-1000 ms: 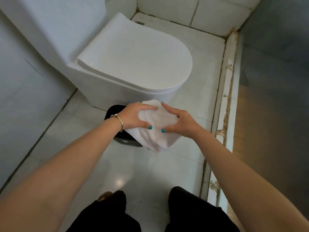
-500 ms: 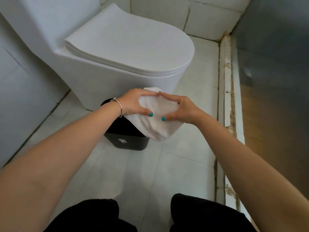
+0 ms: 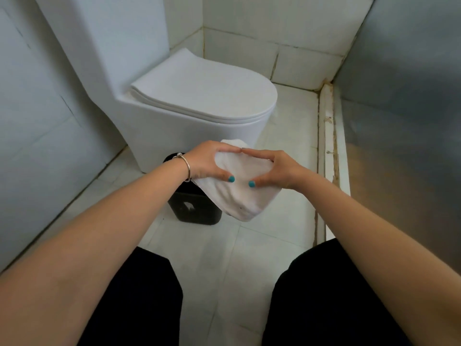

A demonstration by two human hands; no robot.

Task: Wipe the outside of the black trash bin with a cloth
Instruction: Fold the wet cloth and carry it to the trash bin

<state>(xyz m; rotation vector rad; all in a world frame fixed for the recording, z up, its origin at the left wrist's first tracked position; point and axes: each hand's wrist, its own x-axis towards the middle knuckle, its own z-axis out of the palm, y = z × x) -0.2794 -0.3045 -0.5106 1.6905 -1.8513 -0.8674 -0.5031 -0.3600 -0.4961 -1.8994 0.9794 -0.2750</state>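
Bin (image 3: 197, 211) sits on the white floor (image 3: 224, 258), just in front of the toilet (image 3: 199, 106), black and partly hidden by the cloth (image 3: 242, 186). Both hands hold the white cloth up in the air above it. Left hand (image 3: 207, 162) pinches one side, thumb below and fingers on top. Right hand (image 3: 277, 171) pinches the other side the same way. Left wrist has a bracelet (image 3: 185, 166).
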